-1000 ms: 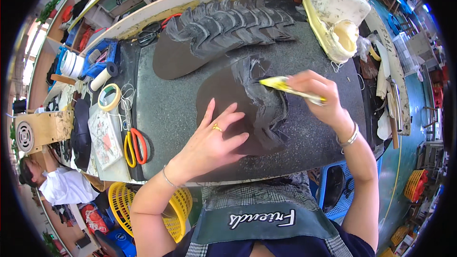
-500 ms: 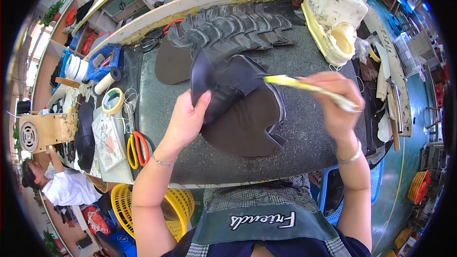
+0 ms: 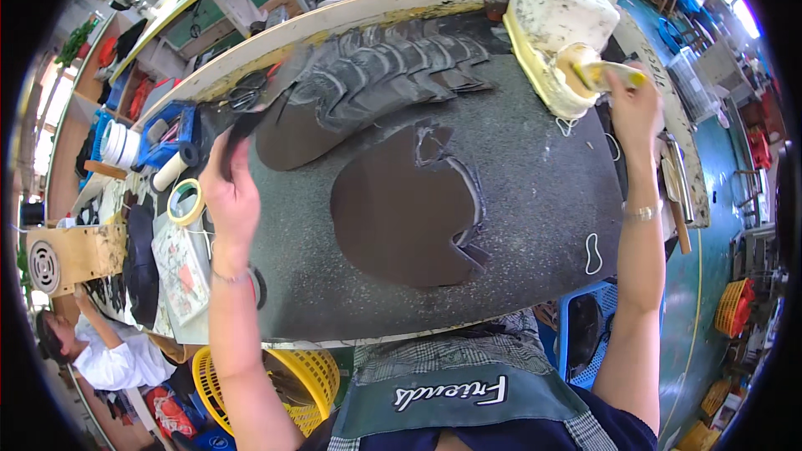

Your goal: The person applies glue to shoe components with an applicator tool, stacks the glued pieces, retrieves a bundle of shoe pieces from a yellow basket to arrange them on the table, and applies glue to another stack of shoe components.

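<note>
My left hand [image 3: 230, 192] is raised over the left side of the dark work board [image 3: 535, 225], pinching a thin black leather piece [image 3: 244, 127] that is smeared by motion. At the upper right, my right hand [image 3: 637, 113] is closed round a brush [image 3: 610, 76] with a yellowish, stained handle. Its tip is at the round mouth of a cream-coated glue pot [image 3: 573, 97]; the bristles are hidden there. In the middle of the board lies a stack of dark brown leather pieces [image 3: 401, 209] with a notched right edge. Beyond it, a fanned row of overlapping dark pieces [image 3: 393, 67] shows greyish edges.
A white, stained block-shaped container [image 3: 564, 12] stands behind the pot. Along the left are a tape roll [image 3: 185, 201], a thread spool [image 3: 173, 167] and a blue tray [image 3: 167, 129]. A white string loop [image 3: 592, 254] lies on the right. Yellow baskets [image 3: 309, 380] stand below; another person [image 3: 109, 351] is at far left.
My left hand has lifted the black leather piece off the stack and carried it left. My right hand has moved the brush from the piece up and right to the glue pot.
</note>
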{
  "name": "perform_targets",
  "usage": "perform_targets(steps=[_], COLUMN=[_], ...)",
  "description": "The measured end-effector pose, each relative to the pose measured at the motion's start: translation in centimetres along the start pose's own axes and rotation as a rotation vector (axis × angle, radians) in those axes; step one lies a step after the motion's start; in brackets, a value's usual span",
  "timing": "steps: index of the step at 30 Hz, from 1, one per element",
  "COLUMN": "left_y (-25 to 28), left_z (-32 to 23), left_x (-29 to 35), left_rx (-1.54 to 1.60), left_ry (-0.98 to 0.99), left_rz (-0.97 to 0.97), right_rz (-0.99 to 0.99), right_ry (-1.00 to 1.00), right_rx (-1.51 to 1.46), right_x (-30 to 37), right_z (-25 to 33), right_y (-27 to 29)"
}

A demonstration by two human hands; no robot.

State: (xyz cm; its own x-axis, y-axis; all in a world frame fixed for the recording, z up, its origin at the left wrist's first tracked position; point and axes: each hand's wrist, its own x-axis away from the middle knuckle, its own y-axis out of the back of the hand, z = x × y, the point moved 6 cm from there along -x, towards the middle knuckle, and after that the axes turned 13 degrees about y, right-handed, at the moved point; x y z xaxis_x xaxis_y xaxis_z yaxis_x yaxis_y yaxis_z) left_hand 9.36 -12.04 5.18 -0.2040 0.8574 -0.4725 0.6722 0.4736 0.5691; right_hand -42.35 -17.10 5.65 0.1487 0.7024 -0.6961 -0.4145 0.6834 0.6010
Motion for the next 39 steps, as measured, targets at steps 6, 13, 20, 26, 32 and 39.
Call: perform_targets(steps=[6,13,20,26,32,39], left_y=[-3.8,-7.9,-7.9,-7.8,-8.0,-7.6], left_z=[-1.9,-7.7,-7.3,-7.5,-7.0,-6.9], left_x=[3.1,12.0,12.0,12.4,12.0,12.1], left_rx=[-0.145,-0.221,-0.215,-0.184,-0.110,-0.094], left_ry=[-0.179,-0.464,-0.421,-0.399,-0.376,-0.390], left_rz=[0.546,0.859,0.845,0.791,0.780,0.783], right_rz=[0.088,0.399,0.126,0.062,0.475,0.533], right_ry=[-0.273,-0.121,0.620,0.550,0.849,0.383], right_rx=[-0.345,-0.703,-0.575,-0.619,-0.727,-0.851], right_x=[1.7,9.9,15.0,16.0,16.5,10.3], right_z=[-0.8,10.1,12.7,13.8,16.4,15.3], right_y=[0.8,-3.5,-0.9,2.3,1.8,-0.4])
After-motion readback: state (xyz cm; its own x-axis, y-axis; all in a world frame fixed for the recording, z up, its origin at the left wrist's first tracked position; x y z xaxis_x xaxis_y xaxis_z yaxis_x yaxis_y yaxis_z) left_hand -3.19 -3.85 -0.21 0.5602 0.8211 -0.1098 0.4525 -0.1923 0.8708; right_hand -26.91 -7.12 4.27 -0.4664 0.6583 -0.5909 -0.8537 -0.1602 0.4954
